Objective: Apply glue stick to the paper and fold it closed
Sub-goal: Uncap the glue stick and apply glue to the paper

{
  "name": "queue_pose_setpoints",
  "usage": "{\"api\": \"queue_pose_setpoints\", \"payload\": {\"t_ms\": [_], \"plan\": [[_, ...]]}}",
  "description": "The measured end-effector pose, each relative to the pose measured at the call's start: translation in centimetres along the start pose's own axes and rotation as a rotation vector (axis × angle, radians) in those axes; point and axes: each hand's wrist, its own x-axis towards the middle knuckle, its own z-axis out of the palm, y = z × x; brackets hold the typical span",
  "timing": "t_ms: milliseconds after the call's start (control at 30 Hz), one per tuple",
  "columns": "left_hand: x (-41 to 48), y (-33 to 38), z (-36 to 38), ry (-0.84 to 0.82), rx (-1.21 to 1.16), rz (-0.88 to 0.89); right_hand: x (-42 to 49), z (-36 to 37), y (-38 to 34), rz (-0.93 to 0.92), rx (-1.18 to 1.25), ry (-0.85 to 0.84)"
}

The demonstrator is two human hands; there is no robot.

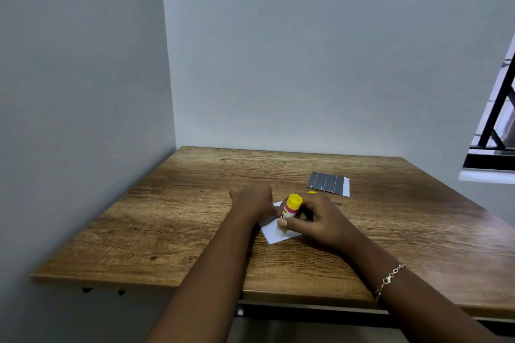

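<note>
A small white paper (274, 232) lies on the wooden table (172, 220) near its middle. My right hand (315, 218) grips a glue stick (291, 210) with a yellow end and a red-and-white label, tilted, with its lower tip on the paper. My left hand (252, 202) lies flat on the paper's far left part, fingers pointing away from me. A small yellow piece (312, 192), perhaps the cap, peeks out just behind my right hand.
A dark card with thin white lines and a white edge (328, 184) lies on the table behind my right hand. Walls close the left and far sides. A window with black bars (498, 120) is at the right.
</note>
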Motion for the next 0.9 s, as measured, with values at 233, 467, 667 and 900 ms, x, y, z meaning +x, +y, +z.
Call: {"api": "queue_pose_setpoints", "payload": {"t_ms": [233,467,667,900], "plan": [[0.0,-0.2,0.1,0.020,0.005,0.018,0.1,0.1,-0.2,-0.038,0.090,-0.047],[0.3,-0.2,0.2,0.027,0.000,0.011,0.2,-0.6,-0.3,-0.010,0.254,-0.033],[0.9,-0.5,0.7,-0.004,-0.034,0.008,0.1,-3.3,0.2,0.055,0.546,0.297],[0.9,-0.6,0.9,0.012,-0.025,0.021,-0.7,-5.2,2.2,0.177,0.573,0.468]]}}
